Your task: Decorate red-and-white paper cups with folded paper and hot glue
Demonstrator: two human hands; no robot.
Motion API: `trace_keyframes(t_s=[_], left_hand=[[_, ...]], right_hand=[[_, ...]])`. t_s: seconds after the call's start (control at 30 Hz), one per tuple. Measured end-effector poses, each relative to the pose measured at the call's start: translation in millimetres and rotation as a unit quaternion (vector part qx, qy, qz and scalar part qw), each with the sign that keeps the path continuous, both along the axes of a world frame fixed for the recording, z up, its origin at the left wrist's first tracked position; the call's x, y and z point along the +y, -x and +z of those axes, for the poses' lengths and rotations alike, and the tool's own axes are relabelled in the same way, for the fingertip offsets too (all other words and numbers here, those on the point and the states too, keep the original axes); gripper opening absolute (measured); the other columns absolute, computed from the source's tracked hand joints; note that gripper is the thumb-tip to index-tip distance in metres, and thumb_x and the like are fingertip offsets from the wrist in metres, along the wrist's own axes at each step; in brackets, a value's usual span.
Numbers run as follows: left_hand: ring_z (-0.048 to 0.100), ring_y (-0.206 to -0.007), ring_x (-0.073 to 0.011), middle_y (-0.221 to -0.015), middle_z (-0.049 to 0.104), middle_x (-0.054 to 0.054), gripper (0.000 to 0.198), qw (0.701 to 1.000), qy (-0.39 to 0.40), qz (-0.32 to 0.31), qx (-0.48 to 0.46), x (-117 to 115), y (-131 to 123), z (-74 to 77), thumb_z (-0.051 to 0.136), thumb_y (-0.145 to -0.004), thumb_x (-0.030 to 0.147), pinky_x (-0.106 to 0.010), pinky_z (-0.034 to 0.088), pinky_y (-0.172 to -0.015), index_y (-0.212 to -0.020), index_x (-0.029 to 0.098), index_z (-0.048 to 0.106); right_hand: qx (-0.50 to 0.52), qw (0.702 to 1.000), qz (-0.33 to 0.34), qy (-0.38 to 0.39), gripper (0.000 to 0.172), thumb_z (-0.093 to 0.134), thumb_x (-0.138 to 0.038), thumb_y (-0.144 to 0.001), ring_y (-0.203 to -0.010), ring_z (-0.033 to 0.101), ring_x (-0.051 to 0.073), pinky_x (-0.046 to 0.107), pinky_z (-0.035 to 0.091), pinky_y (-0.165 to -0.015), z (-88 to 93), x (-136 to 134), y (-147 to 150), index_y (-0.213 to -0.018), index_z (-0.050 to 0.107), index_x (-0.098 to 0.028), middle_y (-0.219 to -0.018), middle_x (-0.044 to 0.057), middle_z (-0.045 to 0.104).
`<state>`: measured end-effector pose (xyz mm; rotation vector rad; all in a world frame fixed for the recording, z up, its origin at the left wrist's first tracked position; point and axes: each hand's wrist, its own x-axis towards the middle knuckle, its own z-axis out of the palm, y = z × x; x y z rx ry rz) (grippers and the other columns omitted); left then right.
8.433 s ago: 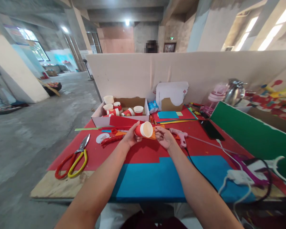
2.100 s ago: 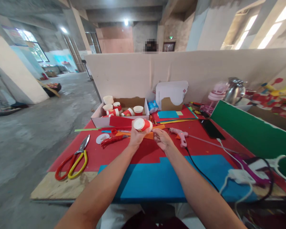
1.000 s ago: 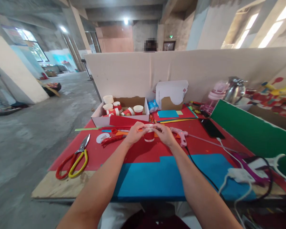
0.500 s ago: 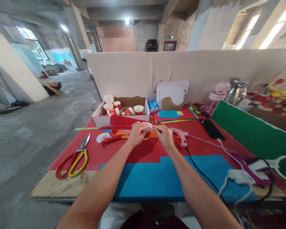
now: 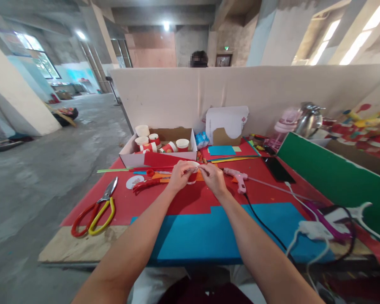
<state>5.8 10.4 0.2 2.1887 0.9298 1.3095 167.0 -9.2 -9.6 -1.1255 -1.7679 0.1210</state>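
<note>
Between my hands is a red and white paper cup (image 5: pixel 192 178), its pale rim at the fingertips. My left hand (image 5: pixel 178 175) grips the cup's rim from the left, fingers closed. On the other side, my right hand (image 5: pixel 213 177) has its thumb and fingers pinched together at the rim. Whether a small piece sits in that pinch is hidden. Just right of it lies a pink glue gun (image 5: pixel 239 179) with a black cord. Left of my hands are a white paper disc (image 5: pixel 135 182) and red-handled pliers (image 5: pixel 148 184).
Scissors (image 5: pixel 98 211) with red and yellow handles lie at the left. A white box (image 5: pixel 126 157) of paper cups stands behind. Blue sheets (image 5: pixel 190 240) cover the front edge. A phone (image 5: pixel 278 169), cables and a green-sided box (image 5: pixel 332 181) are at the right.
The view has shifted slightly, so everything sits a little further left. Both hands stay at the cup's rim, and my right fingers sit closer to my left hand.
</note>
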Motion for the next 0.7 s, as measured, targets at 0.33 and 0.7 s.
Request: trace_keyframes(t_s=[0.33,0.7], left_hand=[[0.05,-0.082,-0.0195,-0.078,0.064,-0.005,0.026,1.0,-0.009,0.026,-0.003,5,-2,-6.7,0.052,-0.087,0.036,-0.031,0.04,-0.076,-0.081,0.02,0.071],[0.051,-0.081,-0.0193,-0.08,0.066,-0.006,0.023,0.999,-0.02,0.022,0.011,3,-3,-5.6,0.052,-0.087,0.032,-0.031,0.04,-0.075,-0.081,0.019,0.071]], right_hand=[[-0.04,0.998,-0.045,-0.007,0.022,0.046,-0.018,-0.087,-0.082,0.063,0.018,0.027,0.048,-0.075,-8.0,5,8,-0.093,0.068,-0.019,-0.087,0.007,0.069],[0.048,0.996,-0.07,0.035,0.02,0.047,-0.023,-0.083,-0.076,0.062,0.019,0.029,0.046,-0.073,-4.2,8,10,-0.081,0.067,-0.02,-0.082,0.007,0.069]])
